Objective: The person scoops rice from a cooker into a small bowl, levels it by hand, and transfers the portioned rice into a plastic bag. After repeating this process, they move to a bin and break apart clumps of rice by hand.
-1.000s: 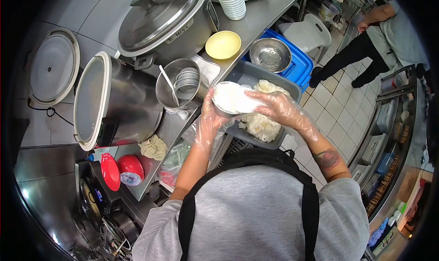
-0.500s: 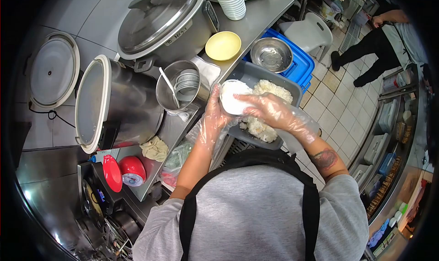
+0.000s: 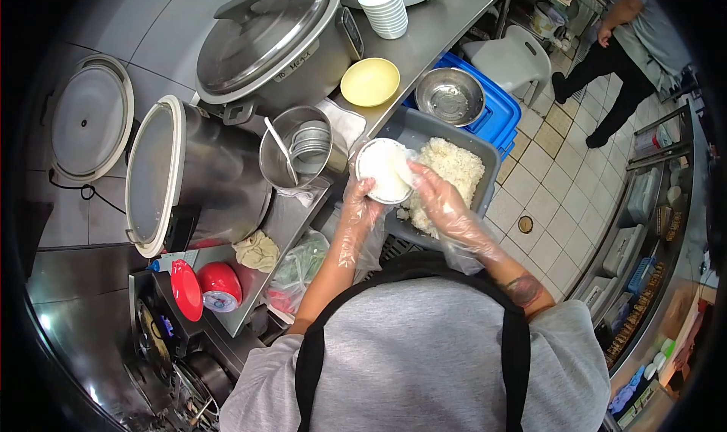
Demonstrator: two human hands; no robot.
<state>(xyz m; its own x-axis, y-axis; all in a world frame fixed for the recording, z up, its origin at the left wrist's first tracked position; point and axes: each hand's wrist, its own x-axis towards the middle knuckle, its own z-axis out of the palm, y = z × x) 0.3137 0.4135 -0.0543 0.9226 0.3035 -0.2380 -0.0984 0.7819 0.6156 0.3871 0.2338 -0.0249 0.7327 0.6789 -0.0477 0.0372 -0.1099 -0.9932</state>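
My left hand (image 3: 362, 203), in a clear plastic glove, is closed around a small white bowl (image 3: 365, 159) filled with white rice (image 3: 391, 176). Its thumb lies over the rim. At the bowl's right edge is my right hand (image 3: 439, 197), gloved too, its fingers bent together against the rice; whether a clump is between them I cannot tell. Beneath both hands stands a grey tub (image 3: 488, 140) with a large mass of cooked rice (image 3: 458, 171) on its right side.
Left of the tub, a steel pot (image 3: 269, 152) holds bowls and a white-handled utensil. A yellow bowl (image 3: 369, 82), stacked white bowls (image 3: 383, 12) and a large cooker (image 3: 303, 61) stand on the counter. A steel basin (image 3: 450, 96) rests on a blue lid (image 3: 500, 118). Another person (image 3: 628, 53) stands far right.
My right hand has drawn back from flat over the bowl to its right edge, uncovering the rice. The bowl has shifted slightly left and down. The other person has moved a little.
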